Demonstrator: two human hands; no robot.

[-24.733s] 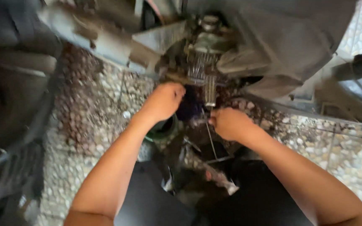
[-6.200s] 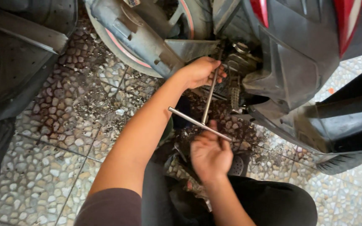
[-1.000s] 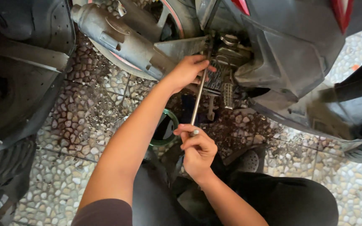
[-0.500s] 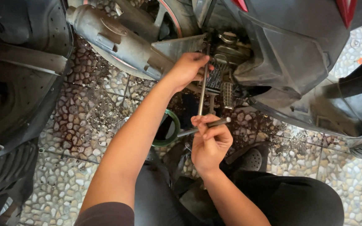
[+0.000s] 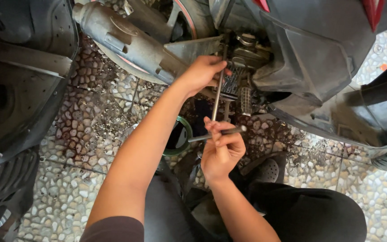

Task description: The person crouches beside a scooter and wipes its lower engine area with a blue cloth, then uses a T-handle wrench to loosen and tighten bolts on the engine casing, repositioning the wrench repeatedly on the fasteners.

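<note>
Both hands (image 5: 222, 150) grip T-wrench (image 5: 218, 96) (under scooter (image 5: 301, 58)).

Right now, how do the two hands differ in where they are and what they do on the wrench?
The left hand is up by the engine, fingers around the top of the wrench shaft; the right hand is lower, nearer the body, gripping the crossbar. The left arm is stretched out; the right arm is bent. Both are bare and closed on the same T-shaped wrench.

Exhaust pipe (image 5: 126, 42) left — fairing (image 5: 319, 58) right
</note>
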